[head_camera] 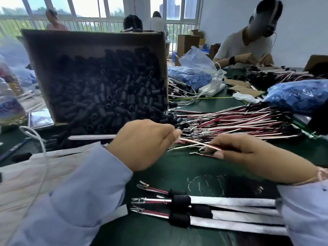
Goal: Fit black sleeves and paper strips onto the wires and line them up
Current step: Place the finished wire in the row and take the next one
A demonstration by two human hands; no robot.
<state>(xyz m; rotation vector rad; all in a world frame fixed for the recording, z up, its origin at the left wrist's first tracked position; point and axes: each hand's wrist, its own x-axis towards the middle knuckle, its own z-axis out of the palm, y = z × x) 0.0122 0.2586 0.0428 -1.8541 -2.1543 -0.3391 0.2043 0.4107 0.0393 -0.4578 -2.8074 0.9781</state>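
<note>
Left hand (142,144) sat at mid-frame, fingers curled round a white strip (92,137) that stuck out leftward from the fist. Right hand (248,153), just right of centre, pinched a wire (200,144) between thumb and curled fingers. The wire ran between our two hands, its left end meeting the left fingertips. We could not tell whether it had entered the strip. It looked thin, a red strand beside a white one.

Behind the hands, right of centre, lay a pile (239,121) of like wires, metal ends pointing left. At upper left a tilted box (71,43) held black sleeves (106,89), some spilling toward the pile. At bottom centre, finished wires (181,200) lay side by side on the green table (168,167), each carrying a sleeve and a grey-white strip.
</note>
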